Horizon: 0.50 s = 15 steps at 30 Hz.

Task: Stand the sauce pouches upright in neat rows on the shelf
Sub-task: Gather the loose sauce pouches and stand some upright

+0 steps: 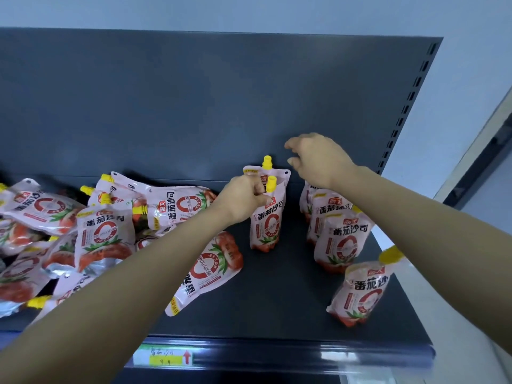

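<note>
while the sauce pouch (267, 225) stands upright at mid shelf (277, 300), our left hand (245, 199) pinches its top; a second pouch (278, 176) stands just behind. our right hand (318, 159) hovers above, loosely curled, holding nothing. standing pouches (342, 239) line the right, a toppled heap (105, 234) the left.

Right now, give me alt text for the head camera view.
The left hand pinches the top of an upright sauce pouch mid-shelf, while the right hand hovers open above a row of standing pouches; a toppled pile lies on the left of the dark shelf.
</note>
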Tool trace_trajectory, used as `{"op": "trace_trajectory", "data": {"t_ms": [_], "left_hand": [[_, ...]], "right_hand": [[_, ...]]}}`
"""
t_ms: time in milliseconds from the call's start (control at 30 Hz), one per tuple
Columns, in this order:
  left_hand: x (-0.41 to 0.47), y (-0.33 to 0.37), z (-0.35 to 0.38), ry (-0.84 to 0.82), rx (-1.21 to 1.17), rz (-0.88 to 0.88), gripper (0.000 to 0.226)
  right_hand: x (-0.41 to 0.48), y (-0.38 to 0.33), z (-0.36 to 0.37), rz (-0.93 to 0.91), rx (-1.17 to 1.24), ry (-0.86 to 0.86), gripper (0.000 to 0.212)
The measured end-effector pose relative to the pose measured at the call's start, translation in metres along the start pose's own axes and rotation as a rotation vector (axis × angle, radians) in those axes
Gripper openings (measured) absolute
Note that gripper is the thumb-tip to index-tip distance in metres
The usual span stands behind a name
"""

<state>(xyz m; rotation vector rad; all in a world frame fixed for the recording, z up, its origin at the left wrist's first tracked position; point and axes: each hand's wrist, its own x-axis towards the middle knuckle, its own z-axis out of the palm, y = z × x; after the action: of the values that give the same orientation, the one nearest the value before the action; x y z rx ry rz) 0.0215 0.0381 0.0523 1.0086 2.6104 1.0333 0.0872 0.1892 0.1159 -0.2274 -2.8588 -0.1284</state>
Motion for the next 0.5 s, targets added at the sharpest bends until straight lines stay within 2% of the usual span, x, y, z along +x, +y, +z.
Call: {"op": "trace_trajectory", "data": {"t_ms": [167, 333, 500], "left_hand": [[-0.02, 0.009, -0.02, 0.047, 0.055, 0.045, 0.022], [-0.05, 0.017, -0.05, 0.305, 0.384, 0.152, 0.04], [-0.089, 0.017, -0.077, 0.537, 0.575, 0.176, 0.04]], "right_hand": [[-0.002, -0.012, -0.007, -0.092, -0.053, 0.032, 0.031], [-0.006, -0.028, -0.017, -0.251, -0.163, 0.143, 0.029], [-0.009, -0.056, -0.026, -0.437, -0.2, 0.23, 0.026]]}}
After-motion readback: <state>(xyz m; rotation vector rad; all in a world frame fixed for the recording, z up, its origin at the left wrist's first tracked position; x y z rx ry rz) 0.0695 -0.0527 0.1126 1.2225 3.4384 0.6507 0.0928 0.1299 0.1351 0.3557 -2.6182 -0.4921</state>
